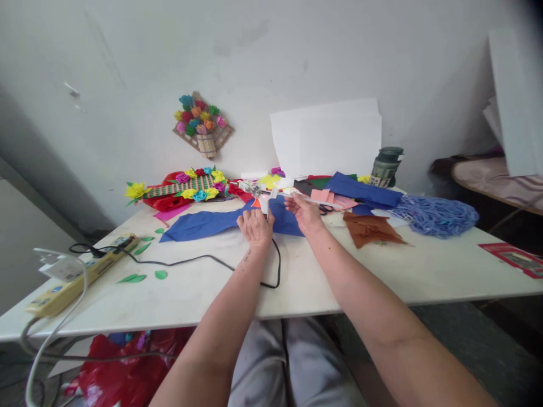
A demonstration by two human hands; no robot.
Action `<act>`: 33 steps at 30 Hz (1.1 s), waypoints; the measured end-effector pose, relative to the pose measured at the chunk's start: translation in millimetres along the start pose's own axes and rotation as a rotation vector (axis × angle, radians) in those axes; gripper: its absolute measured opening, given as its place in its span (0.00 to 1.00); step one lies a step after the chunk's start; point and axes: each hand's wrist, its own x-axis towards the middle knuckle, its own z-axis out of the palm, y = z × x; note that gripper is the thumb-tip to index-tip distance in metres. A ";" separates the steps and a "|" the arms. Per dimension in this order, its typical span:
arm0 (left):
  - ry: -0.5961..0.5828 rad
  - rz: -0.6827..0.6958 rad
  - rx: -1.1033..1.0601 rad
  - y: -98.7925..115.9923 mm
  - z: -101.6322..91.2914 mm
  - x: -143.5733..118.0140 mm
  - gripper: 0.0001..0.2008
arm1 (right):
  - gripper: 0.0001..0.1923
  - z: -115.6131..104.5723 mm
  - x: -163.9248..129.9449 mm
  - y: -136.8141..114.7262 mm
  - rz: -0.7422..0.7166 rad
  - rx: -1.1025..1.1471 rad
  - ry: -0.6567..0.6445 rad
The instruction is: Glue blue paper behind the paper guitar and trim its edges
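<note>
My left hand (257,227) is closed around the handle of a white glue gun (265,204), whose black cord (199,258) trails from below the hand over the table. Close on its right, my right hand (306,215) has thumb and fingers drawn together beside the back end of the gun. A pale, thin strip shows by these fingertips, but whether they grip it I cannot tell. Beneath both hands lies a long piece of blue crepe paper (203,224). Black-handled scissors (326,209) rest just past my right hand, partly hidden.
A yellow power strip (85,277) and green paper leaves (132,278) lie at left. Behind are a paper-flower decoration (182,186) and coloured paper scraps. To the right are brown paper (373,227), a dark bottle (385,167) and blue stringy material (441,216).
</note>
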 end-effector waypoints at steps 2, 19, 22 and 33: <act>-0.004 -0.002 -0.012 0.4 0.4 0.1 0.16 | 0.08 -0.3 0.3 -0.1 -0.002 0.002 0.004; -0.087 -0.034 -0.067 5.3 0.0 -0.7 0.14 | 0.13 0.9 -0.4 -1.9 -0.041 -0.037 0.021; -0.100 -0.063 -0.066 7.7 -1.2 -0.8 0.15 | 0.17 3.1 -1.1 -1.3 -0.017 -0.079 0.012; -0.218 0.223 -0.176 29.8 -13.1 -7.2 0.10 | 0.16 14.7 -13.3 11.3 0.108 -0.275 -0.210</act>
